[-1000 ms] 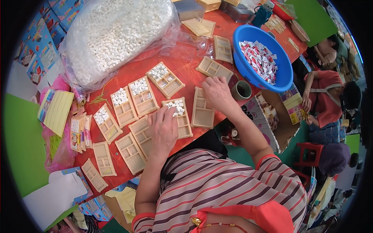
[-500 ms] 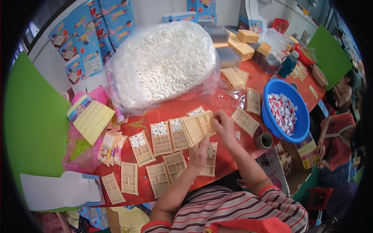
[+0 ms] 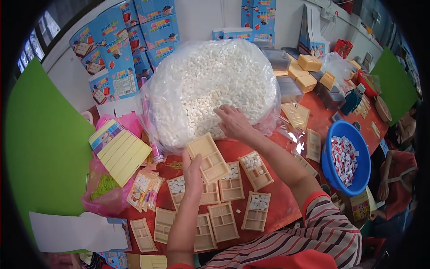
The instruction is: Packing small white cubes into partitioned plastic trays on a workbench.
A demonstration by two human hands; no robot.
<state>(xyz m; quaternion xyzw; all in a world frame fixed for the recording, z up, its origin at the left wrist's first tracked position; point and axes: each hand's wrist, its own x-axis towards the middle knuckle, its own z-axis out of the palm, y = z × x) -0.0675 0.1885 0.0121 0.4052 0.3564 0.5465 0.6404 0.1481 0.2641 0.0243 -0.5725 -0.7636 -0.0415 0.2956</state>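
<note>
My left hand (image 3: 193, 172) grips the edge of a cream plastic compartment tray (image 3: 214, 165), tilted up with its sections bare. Fingers apart, my right hand (image 3: 234, 123) reaches over a big clear plastic bag (image 3: 154, 101) heaped with small white pieces (image 3: 201, 112). Its fingertips are at the heap; whether they touch it I cannot tell. Below the held tray lie several similar trays. White pieces fill one section of a tray (image 3: 263, 180) on the right and of another tray (image 3: 255, 215) nearer me. A near tray (image 3: 224, 226) has bare sections.
On the red table (image 3: 286, 195), a blue basin (image 3: 329, 172) of small wrapped packets stands right. Printed cards (image 3: 120, 157) and a pink bag (image 3: 101, 197) with green strands lie left. Blue cartons (image 3: 156, 31) are stacked behind. Another person (image 3: 394, 184) is at far right.
My right hand has left the trays for the white pieces. My left hand has shifted left with one tray. A tray with white pieces now lies right of the row. The view has shifted.
</note>
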